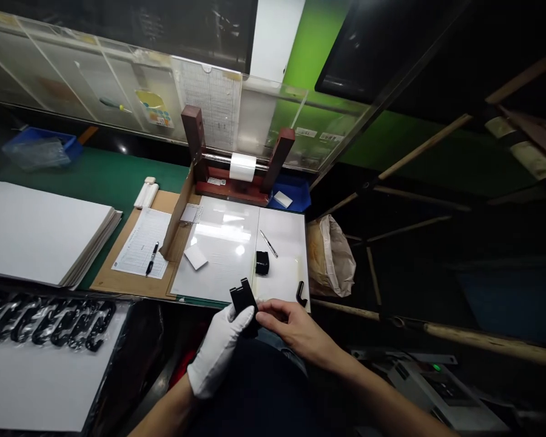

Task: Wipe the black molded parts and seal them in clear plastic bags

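Note:
A flat black part (243, 297) with notches along its top edge is held up in front of my body, near the table's front edge. My left hand (221, 343), in a white glove, grips it from the left with the thumb across its face. Bare, my right hand (291, 328) pinches the part's right side between thumb and fingers. Just beyond lie a small black block (262, 263), a pen (268, 243) and a curved black piece (301, 294) on the white work surface (218, 243). A white pad (195, 257) rests further left.
A wooden stand (232, 191) carries a white roll (242, 167) at the back. On the left are stacked white sheets (40, 230), a form (143, 243) with a black pen (152, 259), and wrapped black handle-like parts (45, 321). A paper sack (334, 255) hangs right of the table.

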A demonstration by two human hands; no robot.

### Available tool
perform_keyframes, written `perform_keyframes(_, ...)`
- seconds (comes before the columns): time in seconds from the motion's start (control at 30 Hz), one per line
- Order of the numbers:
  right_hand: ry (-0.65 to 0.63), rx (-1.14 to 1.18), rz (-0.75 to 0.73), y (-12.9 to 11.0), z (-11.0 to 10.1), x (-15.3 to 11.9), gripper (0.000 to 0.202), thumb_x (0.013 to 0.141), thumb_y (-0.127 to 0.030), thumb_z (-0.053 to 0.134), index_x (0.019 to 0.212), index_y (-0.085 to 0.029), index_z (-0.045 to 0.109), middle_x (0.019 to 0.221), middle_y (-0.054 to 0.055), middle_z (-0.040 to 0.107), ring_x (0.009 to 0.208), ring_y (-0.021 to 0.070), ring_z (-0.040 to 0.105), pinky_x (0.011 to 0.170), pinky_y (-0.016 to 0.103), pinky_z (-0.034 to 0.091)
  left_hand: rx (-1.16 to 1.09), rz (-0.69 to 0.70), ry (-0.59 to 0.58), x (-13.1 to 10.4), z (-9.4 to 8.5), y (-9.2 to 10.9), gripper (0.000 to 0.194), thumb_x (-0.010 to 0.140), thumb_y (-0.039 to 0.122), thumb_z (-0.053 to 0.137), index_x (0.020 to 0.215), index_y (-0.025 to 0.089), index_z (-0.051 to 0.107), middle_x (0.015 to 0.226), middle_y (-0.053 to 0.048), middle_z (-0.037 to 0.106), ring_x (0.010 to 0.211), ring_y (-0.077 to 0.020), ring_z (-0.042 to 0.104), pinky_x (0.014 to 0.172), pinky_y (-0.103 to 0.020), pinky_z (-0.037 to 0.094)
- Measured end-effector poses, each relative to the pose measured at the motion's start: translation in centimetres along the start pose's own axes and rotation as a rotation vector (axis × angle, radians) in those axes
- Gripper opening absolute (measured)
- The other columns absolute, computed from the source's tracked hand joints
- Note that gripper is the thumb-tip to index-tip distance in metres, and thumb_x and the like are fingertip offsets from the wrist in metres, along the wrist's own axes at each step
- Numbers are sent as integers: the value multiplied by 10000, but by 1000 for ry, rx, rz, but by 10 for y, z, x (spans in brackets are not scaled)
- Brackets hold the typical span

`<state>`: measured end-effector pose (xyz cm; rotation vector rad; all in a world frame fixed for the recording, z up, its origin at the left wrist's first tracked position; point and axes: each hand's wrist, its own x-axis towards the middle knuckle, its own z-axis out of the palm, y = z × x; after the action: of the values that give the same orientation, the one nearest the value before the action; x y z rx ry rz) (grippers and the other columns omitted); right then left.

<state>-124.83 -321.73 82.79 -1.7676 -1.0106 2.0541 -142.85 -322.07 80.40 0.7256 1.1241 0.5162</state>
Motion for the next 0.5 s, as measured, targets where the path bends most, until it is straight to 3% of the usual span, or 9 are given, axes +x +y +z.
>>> perform_keyframes(0.13, 20, -23, -98, 4, 11, -4, 419, 863, -590, 672, 987, -195, 739, 938, 27, 641, 877, 181, 584, 838, 316, 459, -196, -66, -16, -14, -7, 14, 407, 970, 429, 558, 1216, 146, 715, 1233, -132, 725, 1157, -293, 662, 1055, -431, 498)
perform_keyframes(0.3, 29, -140, -169, 2, 19, -8, 321, 904, -535, 653, 969, -238, 756, 892, 7, 617, 808, 159, 587, 747, 293, 470, -430, -157, 93, -24, -11, 14, 430, 813, 472, 765, 1107, 159, 760, 1154, -113, 754, 1175, -301, 648, 1124, -436, 431)
perform_keyframes(0.4, 115, -212, -239, 6, 26, -11, 309, 925, -520, 638, 1077, -271, 739, 971, 19, 656, 900, 183, 635, 808, 307, 517, -449, -185, 159, -24, -10, 14, 407, 761, 472, 810, 1048, 186, 773, 1081, -86, 773, 1156, -295, 663, 1112, -438, 444)
perform_keyframes(0.5, 255, -353, -404, 20, 39, -10, 435, 924, -495, 654, 1292, -263, 636, 1214, 63, 668, 1140, 235, 627, 994, 373, 528, -457, -189, 233, -15, -6, 8, 360, 714, 452, 845, 959, 196, 784, 1024, -76, 783, 1141, -299, 671, 1089, -435, 468)
